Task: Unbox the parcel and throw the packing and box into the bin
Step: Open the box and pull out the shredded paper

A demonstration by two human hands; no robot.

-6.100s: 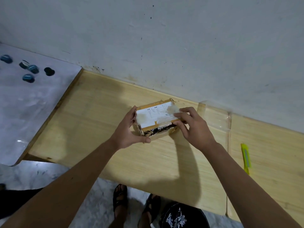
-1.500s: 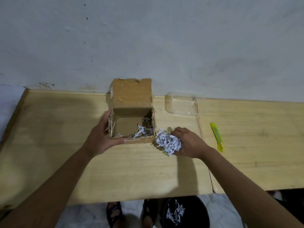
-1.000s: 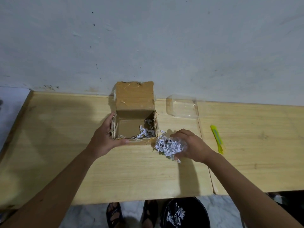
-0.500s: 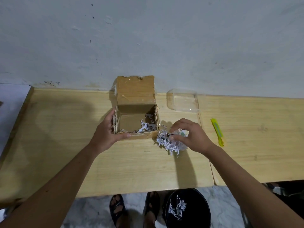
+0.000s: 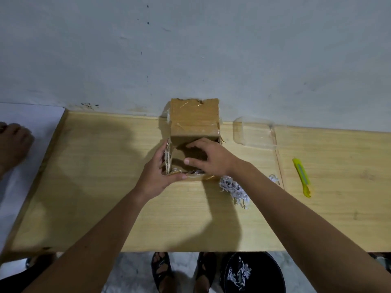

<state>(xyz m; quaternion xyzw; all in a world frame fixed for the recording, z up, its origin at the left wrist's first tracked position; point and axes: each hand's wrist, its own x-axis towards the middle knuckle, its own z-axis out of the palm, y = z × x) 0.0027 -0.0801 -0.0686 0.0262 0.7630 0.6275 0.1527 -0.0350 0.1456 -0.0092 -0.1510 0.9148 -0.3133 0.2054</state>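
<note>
Here my left hand grips the box by its near left corner. My right hand reaches inside, fingers curled; whether they hold anything I cannot tell.

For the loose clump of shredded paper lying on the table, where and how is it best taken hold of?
Probably from above, fingers and thumb closing round the middle of the shredded paper clump. It is a loose, low tangle lying flat on the wooden table with no firm edge, so a gathering pinch should keep strands together. The right hand, now reaching into the cardboard box, is nearest.
</note>
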